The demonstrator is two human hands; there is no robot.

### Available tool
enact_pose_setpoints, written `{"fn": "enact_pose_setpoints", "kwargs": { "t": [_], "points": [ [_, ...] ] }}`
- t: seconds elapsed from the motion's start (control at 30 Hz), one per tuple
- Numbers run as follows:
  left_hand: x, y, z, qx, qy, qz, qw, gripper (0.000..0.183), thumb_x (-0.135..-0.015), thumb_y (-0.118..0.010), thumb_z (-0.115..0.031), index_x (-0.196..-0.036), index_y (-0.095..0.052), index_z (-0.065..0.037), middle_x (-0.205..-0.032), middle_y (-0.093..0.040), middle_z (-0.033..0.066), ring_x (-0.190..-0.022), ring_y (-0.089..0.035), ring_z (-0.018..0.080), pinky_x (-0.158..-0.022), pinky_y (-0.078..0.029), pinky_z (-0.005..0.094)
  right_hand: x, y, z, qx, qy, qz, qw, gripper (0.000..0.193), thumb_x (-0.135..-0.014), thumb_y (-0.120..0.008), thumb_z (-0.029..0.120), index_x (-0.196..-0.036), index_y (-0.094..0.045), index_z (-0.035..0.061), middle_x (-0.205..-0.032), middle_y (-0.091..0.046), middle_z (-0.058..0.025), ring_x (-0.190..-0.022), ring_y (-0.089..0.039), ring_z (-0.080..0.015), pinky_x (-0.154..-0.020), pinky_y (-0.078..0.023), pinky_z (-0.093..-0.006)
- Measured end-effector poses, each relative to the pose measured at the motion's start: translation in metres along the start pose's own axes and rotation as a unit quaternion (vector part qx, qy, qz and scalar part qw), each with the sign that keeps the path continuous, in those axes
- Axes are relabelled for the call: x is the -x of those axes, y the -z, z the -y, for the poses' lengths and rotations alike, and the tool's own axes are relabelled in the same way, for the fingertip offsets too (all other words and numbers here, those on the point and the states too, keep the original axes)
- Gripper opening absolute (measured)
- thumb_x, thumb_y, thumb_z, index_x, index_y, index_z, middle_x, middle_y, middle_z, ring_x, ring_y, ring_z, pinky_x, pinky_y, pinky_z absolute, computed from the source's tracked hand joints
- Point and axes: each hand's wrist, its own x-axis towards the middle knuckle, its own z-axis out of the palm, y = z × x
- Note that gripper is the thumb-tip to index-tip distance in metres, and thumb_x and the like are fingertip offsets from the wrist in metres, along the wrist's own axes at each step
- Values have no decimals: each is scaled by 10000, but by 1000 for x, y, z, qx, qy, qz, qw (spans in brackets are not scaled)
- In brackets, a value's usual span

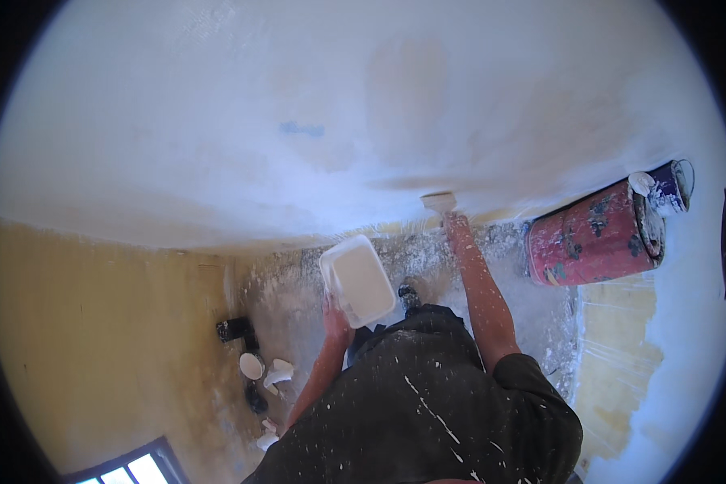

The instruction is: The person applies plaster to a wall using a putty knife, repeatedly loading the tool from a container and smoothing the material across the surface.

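Observation:
My left hand [336,315] grips the side of a white rectangular tub [326,270], which holds a smooth off-white paint-like mass. Out to the right, my right hand [453,223] is closed around the handle of a wide flat paintbrush [439,200]. The brush's pale bristles appear to meet the lower part of the wall [298,185], just above a yellowish strip that runs along its bottom. A greyish streak crosses the wall above the brush. White specks cover my right forearm.
A red, paint-splashed drum [593,242] stands at the right, with a dark blue paint can [671,189] on it. Several items lie on the spattered floor at left, among them a round white lid-like thing [252,366]. A yellow wall [97,323] borders the left side.

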Motion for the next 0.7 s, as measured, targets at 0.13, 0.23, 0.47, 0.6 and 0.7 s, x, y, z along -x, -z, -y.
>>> {"fn": "enact_pose_setpoints", "kwargs": {
  "t": [0.13, 0.23, 0.47, 0.6, 0.7],
  "points": [
    [-9, 7, 2, -343, -79, 4, 936, 500, -918, -355, -190, -1341, -221, 41, -1367, -328, 148, -1271, -265, 303, -1078, -170, 373, 108, 15, 96, -114, 74, -10, 991, 303, -847, -545, 327, -1001, -506, 69, -673, -509, -15, -452, -437, -86, -370, -327, -225],
    [-10, 5, 6, -231, -115, -30, 966, 474, -937, -340, -238, -1346, -247, -16, -1329, -376, 125, -1220, -359, 284, -1027, -290, 389, 164, 21, 126, -235, 119, 9, 965, 283, -859, -545, 301, -1034, -483, 87, -647, -469, 8, -442, -409, -61, -358, -300, -187],
    [-30, 5, 30, 409, 28, 22, 912, 449, -955, -332, -333, -1344, -283, -113, -1263, -431, 101, -1126, -473, 244, -902, -436, 403, 96, 16, 74, -253, 172, 46, 951, 229, -886, -495, 336, -949, -469, 118, -622, -422, 32, -422, -373, -51, -347, -287, -184],
    [-20, 1, 15, 241, -25, -31, 970, 431, -953, -342, -317, -1327, -307, -107, -1230, -454, 103, -1108, -484, 247, -891, -443, 406, 36, 3, -6, -201, 110, 71, 971, 253, -907, -457, 316, -970, -529, 82, -587, -437, 33, -442, -407, -61, -375, -337, -201],
    [-20, -1, 17, 395, 21, 0, 919, 430, -952, -347, -315, -1325, -311, -105, -1226, -453, 104, -1095, -491, 253, -881, -449, 409, -23, -11, -99, -46, 111, 15, 993, 248, -878, -485, 334, -925, -483, 90, -606, -439, 7, -423, -396, -70, -361, -323, -230]
  ]
}}
